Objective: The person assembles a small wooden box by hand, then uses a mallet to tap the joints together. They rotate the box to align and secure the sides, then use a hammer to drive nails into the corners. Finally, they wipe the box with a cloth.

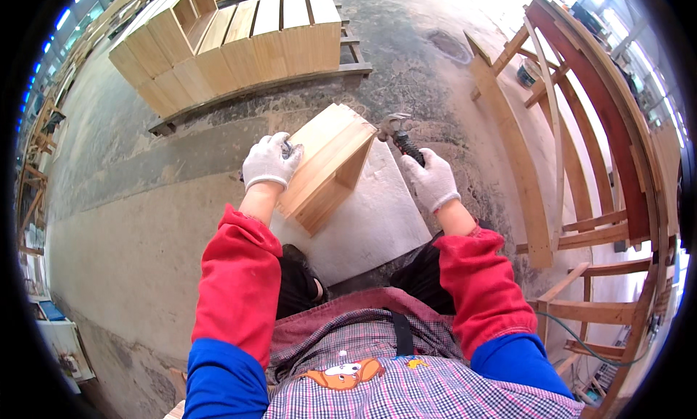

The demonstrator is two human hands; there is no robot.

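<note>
Pale, grained wood forms the hollow rectangular box, just toward twelve o'clock from centre, over a flat grey slab. At its nine o'clock, the knit-gloved left grip is curled around a dark object, mostly hidden; at three, the right grip clasps a metal claw hammer.

Noted stained concrete floor, carrying wooden pallet stacked with pale boxes. Recorded light-grey slab near centre, bearing open wooden box set at an angle.
</note>
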